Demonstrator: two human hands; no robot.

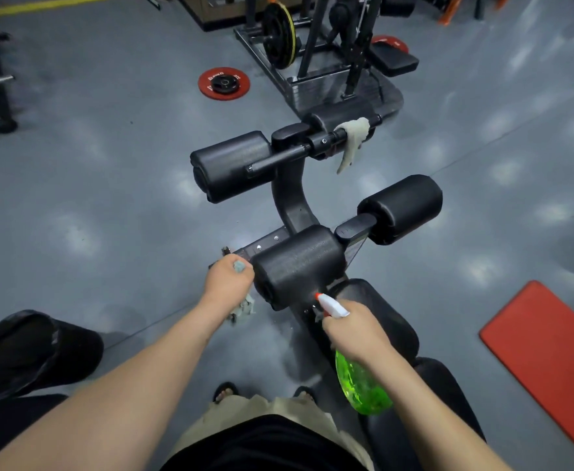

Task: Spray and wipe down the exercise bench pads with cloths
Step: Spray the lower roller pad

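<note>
Left hand (228,278): fingers curled tight round a grey-blue cloth (239,266). A bit of it pokes out at the top of the fist and the rest hangs below the hand. The fist is just beside the left end of the near roller pad (299,263); can't tell if it touches.

Right hand (357,329): fingers wrapped round the neck of the spray bottle (360,385), which has a green body and a white head. The red nozzle tip (318,295) points at the lower front of the near roller pad, very close to it. The bottle body hangs under the wrist, over the seat pad (387,321).

Further out on the exercise bench are the right roller pad (402,207) and the far left roller pad (231,164). A whitish cloth (353,137) is draped over the top bar, well apart from both hands.

On the grey floor (109,198): black bin (31,348) at left, red mat (550,341) at right, red weight plate (224,83) beyond.
</note>
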